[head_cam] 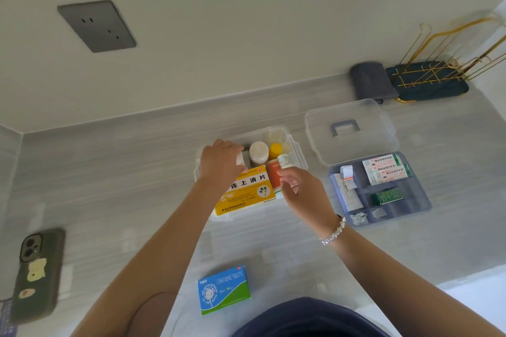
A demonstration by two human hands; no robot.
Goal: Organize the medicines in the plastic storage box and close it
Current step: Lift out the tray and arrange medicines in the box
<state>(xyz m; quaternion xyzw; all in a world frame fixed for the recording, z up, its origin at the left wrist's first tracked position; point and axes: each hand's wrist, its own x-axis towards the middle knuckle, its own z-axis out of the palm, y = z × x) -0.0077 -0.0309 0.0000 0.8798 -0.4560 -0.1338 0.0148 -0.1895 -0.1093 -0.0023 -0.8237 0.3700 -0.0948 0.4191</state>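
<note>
On a pale grey surface (137, 186), we see the storage box (297, 153) open, its lid (350, 131) and tray (380, 189) just right of it. The left hand (219, 164) grips a white bottle (240, 160) inside; the right hand (298, 186) hovers loose-fingered, likely steadying bottles. The loratadine box (224, 290) waits nearer us.

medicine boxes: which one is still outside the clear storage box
The blue and green loratadine tablets box, lying alone on the counter nearest the person. The yellow medicine box already sits inside the clear plastic storage box.
</note>
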